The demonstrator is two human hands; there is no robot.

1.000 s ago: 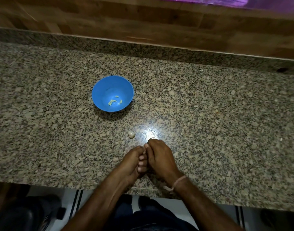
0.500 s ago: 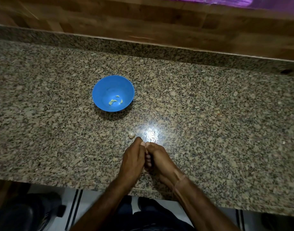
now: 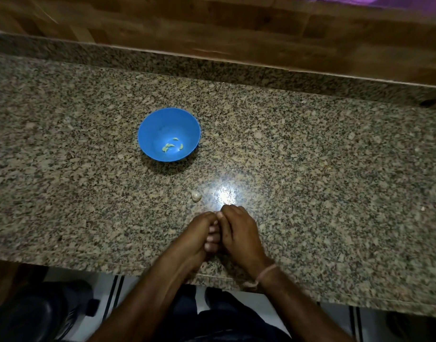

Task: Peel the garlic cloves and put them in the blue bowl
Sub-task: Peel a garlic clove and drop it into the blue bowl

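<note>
I'm seeing my left hand and right hand pressing together near the tabletop's front edge, with the fingers curling inward. I cannot tell whether they are pinching anything. One garlic clove is lying just beyond them. The blue bowl is sitting farther back, holding a few peeled cloves.

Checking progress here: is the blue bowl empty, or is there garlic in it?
Not empty. The blue bowl sits upright with a few pale peeled cloves at its bottom; the rest of its inside is bare.
</note>
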